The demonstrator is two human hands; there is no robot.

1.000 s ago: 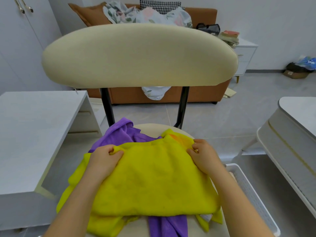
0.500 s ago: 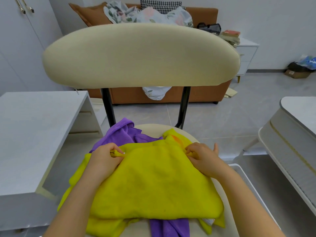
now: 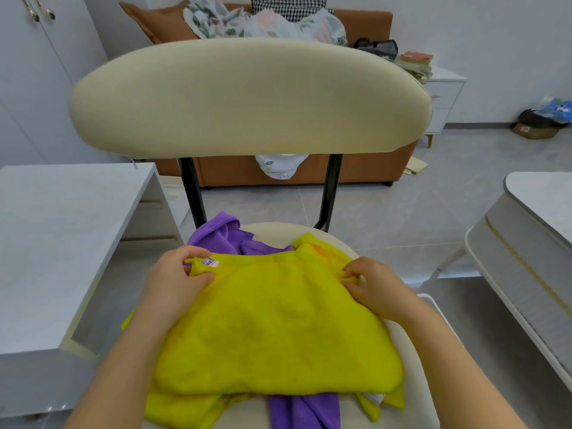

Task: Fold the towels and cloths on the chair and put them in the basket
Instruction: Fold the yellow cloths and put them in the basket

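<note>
Newly, the left hand (image 3: 173, 283) bares a label (image 3: 209, 262) on the yellow towel (image 3: 272, 323).

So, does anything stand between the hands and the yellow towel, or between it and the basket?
Nothing visible does. The left hand and right hand pinch the far corners of the yellow towel. Of the basket only a bit of white rim shows, right of the chair seat, beside the right forearm.

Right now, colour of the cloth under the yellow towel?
Purple: soft fleecy cloth, head view.
</note>
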